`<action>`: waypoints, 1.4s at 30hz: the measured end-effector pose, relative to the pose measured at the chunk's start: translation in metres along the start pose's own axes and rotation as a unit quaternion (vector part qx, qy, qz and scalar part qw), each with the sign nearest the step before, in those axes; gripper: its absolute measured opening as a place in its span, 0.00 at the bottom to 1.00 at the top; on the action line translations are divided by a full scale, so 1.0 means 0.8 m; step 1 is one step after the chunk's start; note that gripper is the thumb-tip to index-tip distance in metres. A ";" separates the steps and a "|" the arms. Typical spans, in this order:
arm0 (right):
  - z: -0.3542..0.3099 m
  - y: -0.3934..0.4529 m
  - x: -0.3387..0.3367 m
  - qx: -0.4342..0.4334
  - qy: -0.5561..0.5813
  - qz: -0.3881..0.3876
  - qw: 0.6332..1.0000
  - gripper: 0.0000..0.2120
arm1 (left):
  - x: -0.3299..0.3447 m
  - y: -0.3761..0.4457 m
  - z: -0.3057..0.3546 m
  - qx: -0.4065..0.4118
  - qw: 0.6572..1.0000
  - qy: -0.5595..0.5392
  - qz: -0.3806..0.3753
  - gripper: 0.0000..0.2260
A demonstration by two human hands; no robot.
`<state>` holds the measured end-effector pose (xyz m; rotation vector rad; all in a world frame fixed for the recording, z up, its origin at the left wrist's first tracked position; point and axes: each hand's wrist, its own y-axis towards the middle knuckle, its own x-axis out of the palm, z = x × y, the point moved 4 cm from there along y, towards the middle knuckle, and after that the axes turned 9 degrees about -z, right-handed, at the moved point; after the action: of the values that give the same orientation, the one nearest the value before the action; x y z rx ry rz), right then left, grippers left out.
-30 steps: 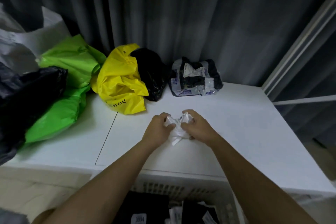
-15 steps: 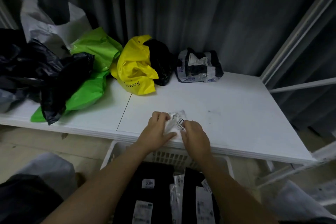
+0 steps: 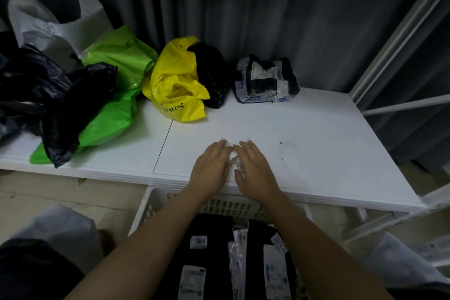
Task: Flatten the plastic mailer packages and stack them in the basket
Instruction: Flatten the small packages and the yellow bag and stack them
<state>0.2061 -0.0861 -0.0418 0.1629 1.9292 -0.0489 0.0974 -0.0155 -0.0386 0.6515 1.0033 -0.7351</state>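
Observation:
A small crumpled clear-white plastic mailer (image 3: 233, 155) lies on the white table (image 3: 316, 143) near its front edge. My left hand (image 3: 211, 170) and my right hand (image 3: 253, 171) press flat on it side by side, fingers straight, so most of it is hidden. Below the table edge stands a white slotted basket (image 3: 155, 204) holding flattened black mailers (image 3: 211, 229) with white labels. At the back of the table wait a yellow bag (image 3: 175, 85), a black bag (image 3: 211, 73) and a black-and-clear package (image 3: 265, 80).
Green bags (image 3: 114, 95), black bags (image 3: 53, 95) and a white bag (image 3: 48, 24) pile up on the table's left side. A grey curtain hangs behind. A white metal frame (image 3: 399, 39) stands at the right. My knees flank the basket.
Both hands went from pinching and working the small crumpled mailer to lying flat on it with straight fingers. The view tilted down, showing more of the basket.

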 end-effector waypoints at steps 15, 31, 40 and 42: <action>0.021 0.027 0.019 0.036 -0.011 -0.082 0.996 0.34 | 0.030 0.017 -0.024 -0.084 0.980 0.067 -0.165 0.31; 0.050 0.004 0.009 0.120 0.159 -0.029 0.980 0.29 | 0.018 0.046 -0.005 -0.110 0.980 0.006 -0.165 0.25; 0.089 -0.004 0.021 0.174 -0.055 -0.065 0.981 0.35 | 0.032 0.095 0.016 -0.069 0.979 0.083 -0.176 0.24; 0.088 -0.005 0.022 0.174 -0.054 -0.048 0.982 0.39 | 0.037 0.096 0.014 -0.070 0.978 0.080 -0.182 0.24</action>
<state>0.2650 -0.0965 -0.0835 0.2925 1.8053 -0.4522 0.1742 0.0142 -0.0495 0.4116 1.3309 -0.9325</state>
